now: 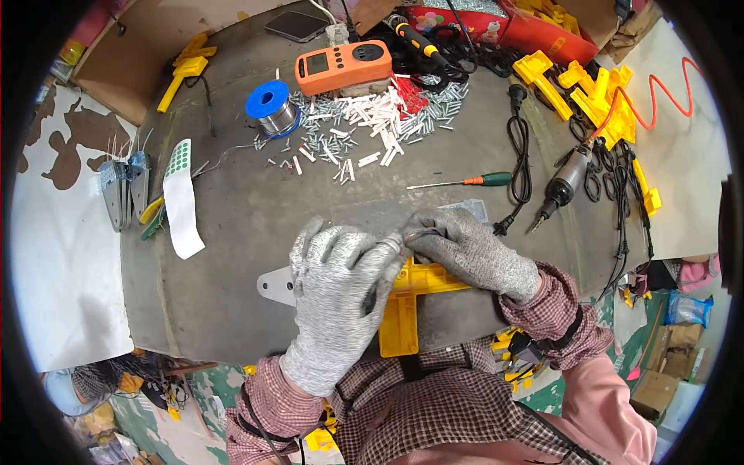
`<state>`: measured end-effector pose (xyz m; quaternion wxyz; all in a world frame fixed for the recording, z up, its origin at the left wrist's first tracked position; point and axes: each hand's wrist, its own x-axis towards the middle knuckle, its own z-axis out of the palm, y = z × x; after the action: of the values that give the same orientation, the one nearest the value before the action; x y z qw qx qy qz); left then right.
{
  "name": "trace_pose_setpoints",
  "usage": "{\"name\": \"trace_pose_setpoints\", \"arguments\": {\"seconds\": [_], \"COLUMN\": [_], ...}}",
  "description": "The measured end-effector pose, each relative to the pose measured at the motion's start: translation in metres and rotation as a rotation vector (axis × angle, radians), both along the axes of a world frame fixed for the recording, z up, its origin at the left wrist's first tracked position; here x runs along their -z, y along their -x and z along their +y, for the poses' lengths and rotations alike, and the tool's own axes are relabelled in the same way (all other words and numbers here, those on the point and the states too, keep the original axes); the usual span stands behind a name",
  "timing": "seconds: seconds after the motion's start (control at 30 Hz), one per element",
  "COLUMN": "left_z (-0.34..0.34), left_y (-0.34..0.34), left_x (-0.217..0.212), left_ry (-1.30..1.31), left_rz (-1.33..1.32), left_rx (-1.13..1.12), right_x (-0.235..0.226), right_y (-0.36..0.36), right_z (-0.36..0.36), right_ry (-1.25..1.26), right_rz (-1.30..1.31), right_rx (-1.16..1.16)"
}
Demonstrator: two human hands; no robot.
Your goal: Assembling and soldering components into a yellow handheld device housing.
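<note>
Both my hands wear grey knitted gloves and meet over the table's near edge. My left hand (339, 291) is closed in a pinch of thumb and forefinger; what it holds is too small and hidden to name. My right hand (473, 249) is closed too, its fingertips touching the left ones, with a thin dark strand showing between them. Below the hands lies a yellow T-shaped plastic housing (399, 322), one arm of it running under my right hand. A pale metal plate with holes (275, 287) sticks out from beneath my left hand.
Beyond the hands are a green-handled screwdriver (487, 179), loose screws (314, 124), a solder wire spool (273, 108) and an orange meter (343, 67). An electric screwdriver (567, 180), black power cords (519, 147) and yellow housings (608, 105) lie right. A white sticker strip (183, 217) lies left.
</note>
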<state>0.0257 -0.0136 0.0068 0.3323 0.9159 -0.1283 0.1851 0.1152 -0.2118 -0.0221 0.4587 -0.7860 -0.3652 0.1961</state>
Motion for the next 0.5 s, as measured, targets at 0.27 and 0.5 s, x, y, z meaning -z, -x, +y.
{"name": "trace_pose_setpoints", "arguments": {"seconds": [0.27, 0.5], "left_z": [-0.004, -0.001], "left_y": [-0.001, -0.003], "left_x": [0.001, 0.012], "left_ry": [-0.370, 0.582], "left_rz": [0.051, 0.376], "left_rx": [-0.039, 0.015], "right_x": [-0.007, -0.014], "right_y": [0.003, 0.004], "right_z": [0.002, 0.006], "right_ry": [-0.028, -0.010], "right_rz": [0.159, 0.173], "right_rx": [0.073, 0.068]}}
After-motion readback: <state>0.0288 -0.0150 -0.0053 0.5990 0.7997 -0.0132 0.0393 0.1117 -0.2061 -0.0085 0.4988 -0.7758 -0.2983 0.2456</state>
